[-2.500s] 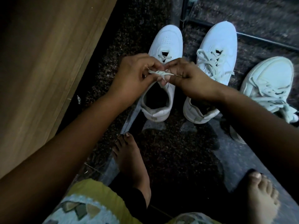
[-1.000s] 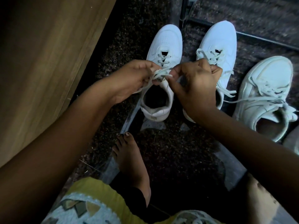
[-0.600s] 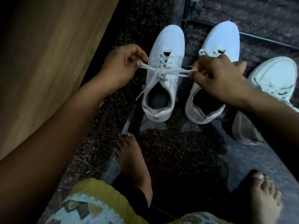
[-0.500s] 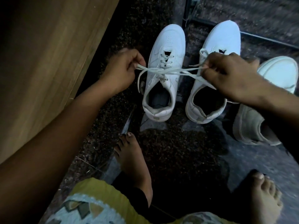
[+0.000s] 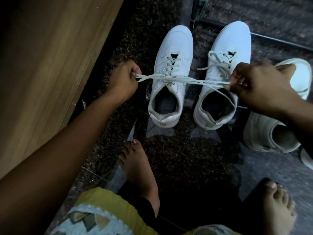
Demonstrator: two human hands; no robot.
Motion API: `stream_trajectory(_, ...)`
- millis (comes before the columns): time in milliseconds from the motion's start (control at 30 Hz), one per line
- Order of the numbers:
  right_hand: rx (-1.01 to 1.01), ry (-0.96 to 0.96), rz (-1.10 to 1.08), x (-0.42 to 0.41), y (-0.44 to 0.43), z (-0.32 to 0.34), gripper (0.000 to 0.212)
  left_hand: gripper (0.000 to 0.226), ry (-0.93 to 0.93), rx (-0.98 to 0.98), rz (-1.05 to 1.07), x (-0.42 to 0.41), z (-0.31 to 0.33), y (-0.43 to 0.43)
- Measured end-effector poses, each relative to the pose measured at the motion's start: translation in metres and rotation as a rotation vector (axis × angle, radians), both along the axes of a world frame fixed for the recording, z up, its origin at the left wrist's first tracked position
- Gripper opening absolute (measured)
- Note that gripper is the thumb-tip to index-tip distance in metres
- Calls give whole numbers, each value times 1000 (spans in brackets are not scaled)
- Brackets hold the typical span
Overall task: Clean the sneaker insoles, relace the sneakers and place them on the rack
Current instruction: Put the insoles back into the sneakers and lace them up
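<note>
A white sneaker [image 5: 176, 46] stands on the dark floor, toe pointing away from me. Its white lace [image 5: 186, 80] is pulled tight sideways above the tongue, crossed at a knot over the top eyelets. My left hand [image 5: 122, 80] pinches the lace ends to the sneaker's left. My right hand [image 5: 259, 85] grips the other ends, stretched across a second white sneaker [image 5: 232, 41] standing to the right with its own lace lying loose. Both shoe openings look dark inside.
A third white sneaker [image 5: 271, 136] lies at the right edge, partly under my right arm. A wooden cabinet panel [image 5: 50, 56] rises on the left. Black metal rack bars [image 5: 271, 40] run behind the shoes. My bare feet [image 5: 138, 172] rest on the speckled floor.
My hands started close together at the knot over the left sneaker, then drew apart sideways. The lace is now stretched taut between them, wider than half a second ago.
</note>
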State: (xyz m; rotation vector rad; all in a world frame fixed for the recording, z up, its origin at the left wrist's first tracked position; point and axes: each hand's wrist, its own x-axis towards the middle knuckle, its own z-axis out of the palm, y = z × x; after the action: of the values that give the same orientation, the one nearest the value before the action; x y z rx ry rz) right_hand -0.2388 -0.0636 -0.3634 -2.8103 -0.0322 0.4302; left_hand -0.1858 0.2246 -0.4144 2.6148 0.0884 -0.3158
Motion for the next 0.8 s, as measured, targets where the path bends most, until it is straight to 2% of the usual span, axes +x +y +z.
stream_trajectory(133, -99, -17, 27, -1, 1, 1, 8, 23, 4, 58, -10, 0, -6, 2)
stream_trajectory(300, -210, -14, 31, -5, 0, 0, 11, 24, 104, 95, 101, 0, -13, 1)
stream_trajectory(433, -255, -10, 39, -9, 2, -2, 14, 24, 155, 127, 149, -3, -17, -2)
stream_trajectory(800, -287, -11, 63, -12, 0, -6, 17, 25, 147, 162, 161, -1, -19, -2)
